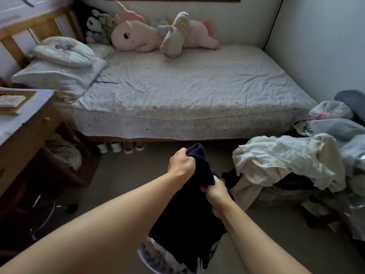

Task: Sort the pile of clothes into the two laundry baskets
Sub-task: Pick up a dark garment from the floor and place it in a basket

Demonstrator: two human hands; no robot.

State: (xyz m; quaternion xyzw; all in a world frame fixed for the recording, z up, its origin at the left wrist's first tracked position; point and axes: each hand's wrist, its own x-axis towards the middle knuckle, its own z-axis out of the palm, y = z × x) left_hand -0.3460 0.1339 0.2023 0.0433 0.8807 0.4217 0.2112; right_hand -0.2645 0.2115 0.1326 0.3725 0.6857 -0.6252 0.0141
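Note:
A dark navy garment [189, 216] hangs in front of me over the floor, held by both hands. My left hand [181, 163] grips its top edge, and my right hand [215, 191] clutches it lower and to the right. Under the garment, at the bottom edge of the view, sits a white laundry basket [144, 256] with clothes in it, mostly hidden. A pile of pale clothes [284, 159] lies heaped at the right over a mesh-walled basket [276, 194], with dark fabric showing beneath it.
A bed [187, 91] with plush toys [150, 34] and pillows fills the back of the room. A wooden desk [25, 127] stands at the left with dark clutter and cables below. Shoes [122, 147] sit under the bed. More bags and fabric crowd the right wall.

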